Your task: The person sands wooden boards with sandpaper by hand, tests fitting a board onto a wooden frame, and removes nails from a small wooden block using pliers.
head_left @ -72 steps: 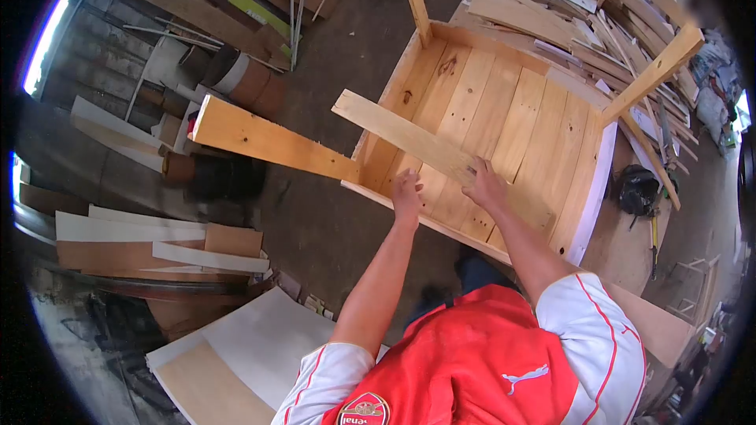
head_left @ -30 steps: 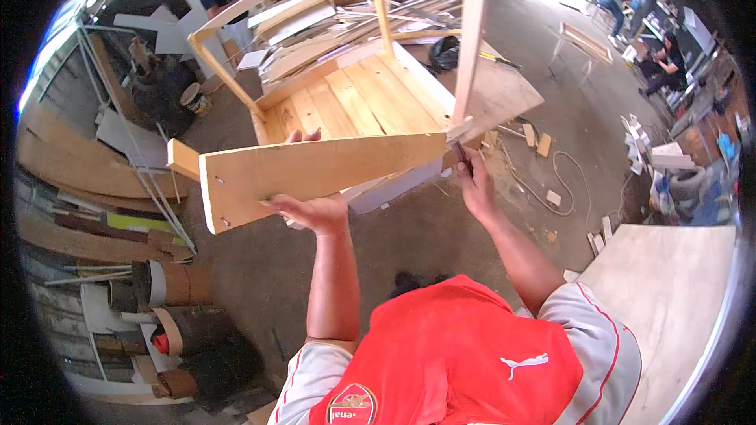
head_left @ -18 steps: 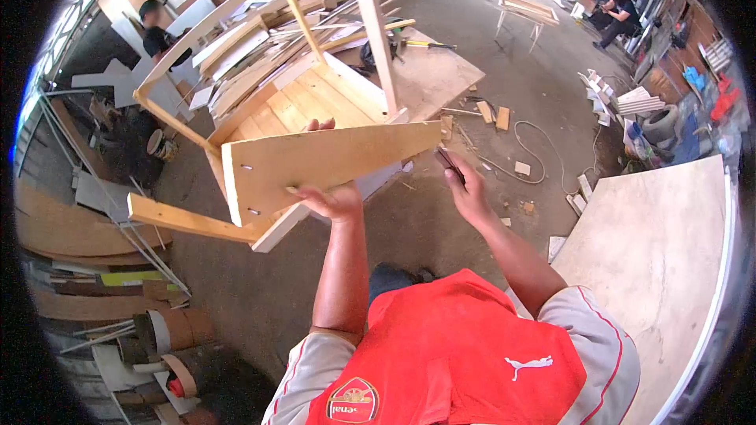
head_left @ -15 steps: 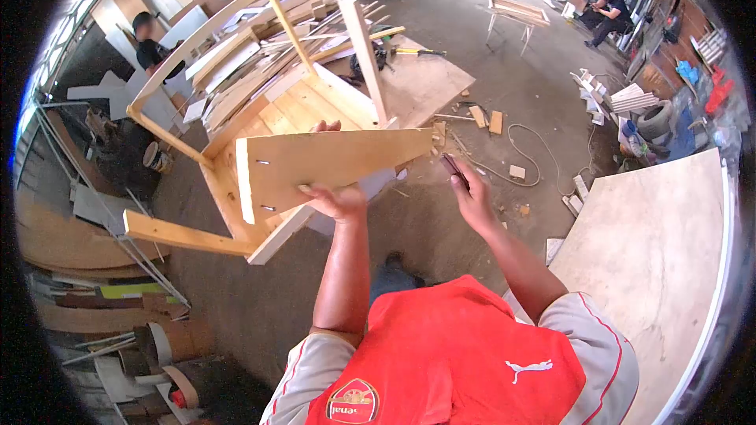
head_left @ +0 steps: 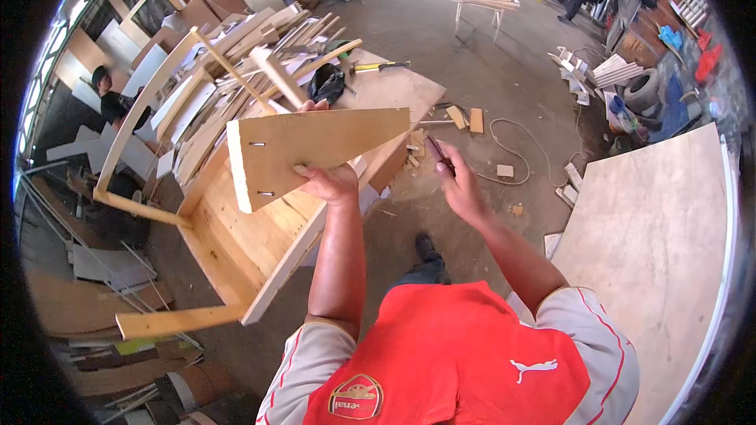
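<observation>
The left hand [head_left: 331, 183] grips a tapered board [head_left: 339, 142] from below, its thumb pressed on the near face and its fingertips showing over the top edge. The board is tan and mostly smooth-faced, with faint grain. It is widest on the side left of that hand, where the cut end looks pale and rough, and it narrows toward the right hand [head_left: 458, 181] as its lower edge slopes upward. Two nails [head_left: 266, 194] show on the near face close to the wide end, one above the other; how deep they sit cannot be told.

The right hand has its fingers closed around a slim, dark reddish-brown tool [head_left: 439, 152], which points up toward the board's narrow end, near it but apart. What kind of tool it is cannot be made out.

Below and left of the left hand sits a wooden frame [head_left: 222, 224] with a plank bottom, one leg [head_left: 181, 321] jutting out to the left. Beyond the left hand lies a heap of scrap wood [head_left: 177, 114]. Past the right hand, small wood blocks [head_left: 476, 120] and a looped cord [head_left: 536, 168] lie on the floor [head_left: 441, 47].
</observation>
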Demonstrator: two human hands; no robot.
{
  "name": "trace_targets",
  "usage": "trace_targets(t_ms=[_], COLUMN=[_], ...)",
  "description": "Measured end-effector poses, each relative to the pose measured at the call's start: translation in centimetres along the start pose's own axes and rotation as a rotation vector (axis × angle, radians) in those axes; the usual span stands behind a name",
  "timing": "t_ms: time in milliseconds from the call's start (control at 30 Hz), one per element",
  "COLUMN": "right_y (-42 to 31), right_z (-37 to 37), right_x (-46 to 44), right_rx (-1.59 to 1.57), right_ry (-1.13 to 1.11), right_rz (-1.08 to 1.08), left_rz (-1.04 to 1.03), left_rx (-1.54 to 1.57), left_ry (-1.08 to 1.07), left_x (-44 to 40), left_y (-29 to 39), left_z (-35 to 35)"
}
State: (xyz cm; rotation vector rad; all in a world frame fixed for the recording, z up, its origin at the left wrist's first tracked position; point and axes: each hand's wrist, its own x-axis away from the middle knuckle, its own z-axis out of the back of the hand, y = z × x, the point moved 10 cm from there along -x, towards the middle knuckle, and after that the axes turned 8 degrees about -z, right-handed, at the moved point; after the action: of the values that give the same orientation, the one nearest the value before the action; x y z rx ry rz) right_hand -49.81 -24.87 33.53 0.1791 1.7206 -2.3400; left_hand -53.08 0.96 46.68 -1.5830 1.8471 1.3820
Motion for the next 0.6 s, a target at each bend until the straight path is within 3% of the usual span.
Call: trace_targets(t_ms=[100, 367, 500, 600], right_y=[1.0, 2.6, 3.7, -0.5], right_z=[0.9, 2.8, 1.4, 0.0], right_x=[-4.4, -16.4, -20.6, -23.0], right_rx=[-0.019, 0.054, -0.008, -0.159], right_ry=[-0.016, 0.054, 0.027, -0.077], right_rz=[-0.045, 0.148, 0.141, 0.12], left_rz=[0.039, 0.111, 0.127, 0.133], left_rx=[-0.006, 0.037, 0.016, -0.058], left_ry=[0.02, -0.006, -0.04, 0.029], left_x=[-1.0, -1.6, -1.4, -1.8], left_y=[-5.2, -17.5, -20.1, -20.3], left_z=[-2.4, -6.9, -7.1, -7.3])
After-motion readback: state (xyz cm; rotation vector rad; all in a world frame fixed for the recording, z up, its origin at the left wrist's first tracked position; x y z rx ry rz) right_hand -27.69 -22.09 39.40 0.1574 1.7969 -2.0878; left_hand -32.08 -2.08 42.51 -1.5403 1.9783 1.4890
